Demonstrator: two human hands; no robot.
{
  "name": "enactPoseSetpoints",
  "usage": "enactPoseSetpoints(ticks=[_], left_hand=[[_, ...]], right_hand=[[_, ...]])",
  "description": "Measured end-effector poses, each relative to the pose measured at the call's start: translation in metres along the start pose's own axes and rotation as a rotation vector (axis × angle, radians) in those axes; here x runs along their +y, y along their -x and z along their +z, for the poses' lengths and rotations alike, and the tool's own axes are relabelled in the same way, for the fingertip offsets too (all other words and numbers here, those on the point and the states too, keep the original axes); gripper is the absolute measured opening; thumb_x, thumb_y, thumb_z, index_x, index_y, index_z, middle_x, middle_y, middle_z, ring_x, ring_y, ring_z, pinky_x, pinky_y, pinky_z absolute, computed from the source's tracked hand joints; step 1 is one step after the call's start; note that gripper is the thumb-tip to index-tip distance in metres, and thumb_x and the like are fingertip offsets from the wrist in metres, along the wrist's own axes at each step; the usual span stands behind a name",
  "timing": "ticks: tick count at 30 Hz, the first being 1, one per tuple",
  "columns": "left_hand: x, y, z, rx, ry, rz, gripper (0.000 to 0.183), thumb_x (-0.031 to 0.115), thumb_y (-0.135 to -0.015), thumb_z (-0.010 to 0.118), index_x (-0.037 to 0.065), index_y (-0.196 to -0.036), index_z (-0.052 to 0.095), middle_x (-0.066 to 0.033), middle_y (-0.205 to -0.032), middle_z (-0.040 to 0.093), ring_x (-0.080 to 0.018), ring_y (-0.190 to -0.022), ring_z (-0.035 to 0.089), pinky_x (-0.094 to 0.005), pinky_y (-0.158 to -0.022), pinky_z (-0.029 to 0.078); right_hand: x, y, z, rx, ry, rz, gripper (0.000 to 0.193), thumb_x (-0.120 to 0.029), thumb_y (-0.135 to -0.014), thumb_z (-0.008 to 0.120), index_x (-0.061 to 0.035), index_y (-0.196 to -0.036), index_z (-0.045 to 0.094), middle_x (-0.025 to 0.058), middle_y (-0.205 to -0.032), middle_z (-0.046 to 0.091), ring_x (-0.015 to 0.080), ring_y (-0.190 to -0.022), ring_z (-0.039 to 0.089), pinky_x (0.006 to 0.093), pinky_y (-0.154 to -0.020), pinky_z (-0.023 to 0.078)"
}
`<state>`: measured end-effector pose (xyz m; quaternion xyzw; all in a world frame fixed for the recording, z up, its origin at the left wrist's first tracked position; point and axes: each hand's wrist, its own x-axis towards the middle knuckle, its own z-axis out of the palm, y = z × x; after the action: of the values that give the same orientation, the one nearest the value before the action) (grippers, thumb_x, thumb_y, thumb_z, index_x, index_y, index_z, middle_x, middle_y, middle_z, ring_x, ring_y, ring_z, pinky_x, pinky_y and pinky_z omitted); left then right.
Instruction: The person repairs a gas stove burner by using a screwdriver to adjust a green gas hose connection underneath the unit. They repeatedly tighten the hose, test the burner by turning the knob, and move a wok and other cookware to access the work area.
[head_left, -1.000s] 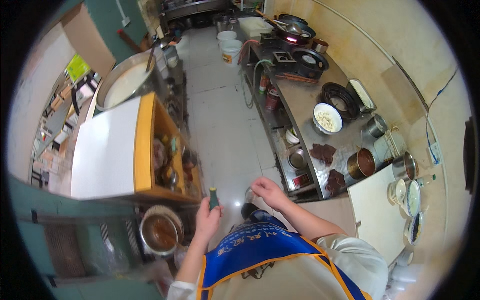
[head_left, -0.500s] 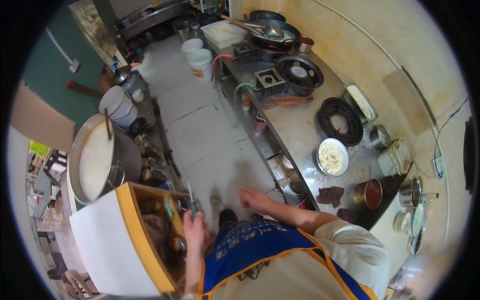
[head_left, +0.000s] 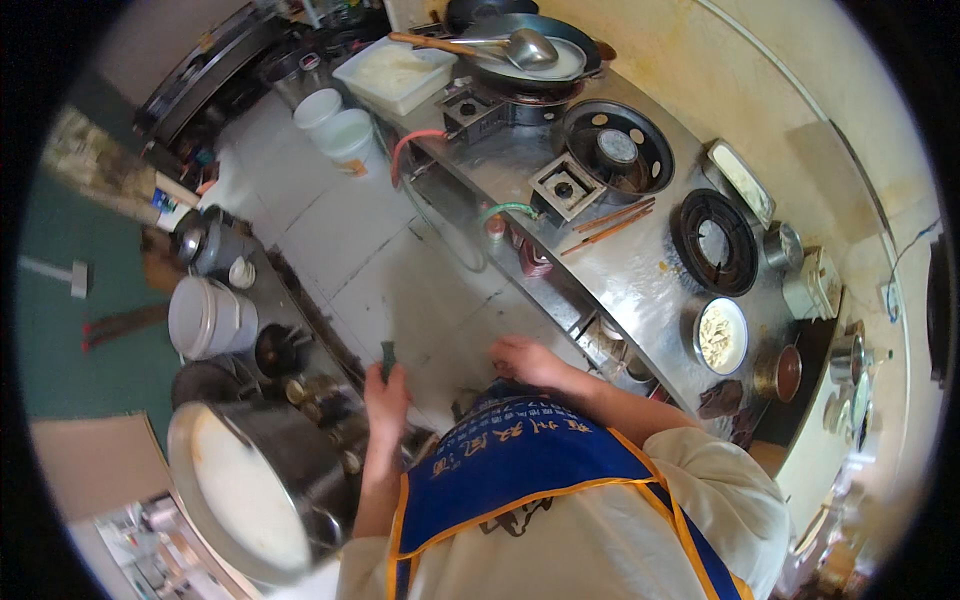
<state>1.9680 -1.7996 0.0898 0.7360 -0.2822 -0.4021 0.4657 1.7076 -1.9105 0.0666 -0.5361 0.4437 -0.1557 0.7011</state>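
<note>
My left hand (head_left: 387,395) is closed around a small green-handled tool (head_left: 388,353), held upright over the floor; its thin metal shaft, visible a moment earlier, cannot be made out now. My right hand (head_left: 525,360) is held in front of the blue apron (head_left: 530,430), fingers curled inward. Whatever those fingers may hold is hidden. Left of my left forearm stands a large steel pot (head_left: 320,470) of whitish liquid. The steel counter (head_left: 625,275) runs along my right side, apart from my right hand.
On the counter are a wok (head_left: 500,75) with a ladle (head_left: 530,50), a gas burner (head_left: 565,188), a black burner ring (head_left: 715,245) and a bowl of pale strips (head_left: 720,335). White buckets (head_left: 345,140) stand on the floor (head_left: 370,260). A lidded white bucket (head_left: 205,315) sits left.
My view has turned away from the open yellow-edged drawer, now out of sight. My left hand has moved off it with the green-handled tool. My right hand stays curled near the apron.
</note>
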Motion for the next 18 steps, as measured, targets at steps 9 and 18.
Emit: enactPoseSetpoints(ticks=[9, 18], left_hand=[[0.077, -0.2, 0.019, -0.172, -0.242, -0.1, 0.031, 0.022, -0.096, 0.061, -0.001, -0.118, 0.058, -0.0044, -0.076, 0.059, -0.0127, -0.067, 0.057, -0.0275, -0.059, 0.045], [0.094, -0.346, 0.032, -0.477, -0.555, 0.154, 0.035, 0.022, -0.092, 0.067, -0.001, -0.117, 0.059, -0.0038, -0.08, 0.062, -0.0118, -0.066, 0.056, -0.0299, -0.061, 0.047]], right_hand=[[0.01, -0.162, -0.07, 0.344, -0.165, 0.143, 0.024, -0.024, -0.095, 0.058, -0.0016, -0.102, 0.063, 0.0085, -0.073, 0.064, 0.0176, -0.064, 0.061, 0.032, -0.06, 0.05], [0.033, -0.226, -0.118, 0.925, -0.471, 0.31, 0.036, -0.011, -0.094, 0.056, 0.0014, -0.129, 0.053, 0.0142, -0.1, 0.068, 0.0228, -0.084, 0.069, 0.0323, -0.067, 0.053]])
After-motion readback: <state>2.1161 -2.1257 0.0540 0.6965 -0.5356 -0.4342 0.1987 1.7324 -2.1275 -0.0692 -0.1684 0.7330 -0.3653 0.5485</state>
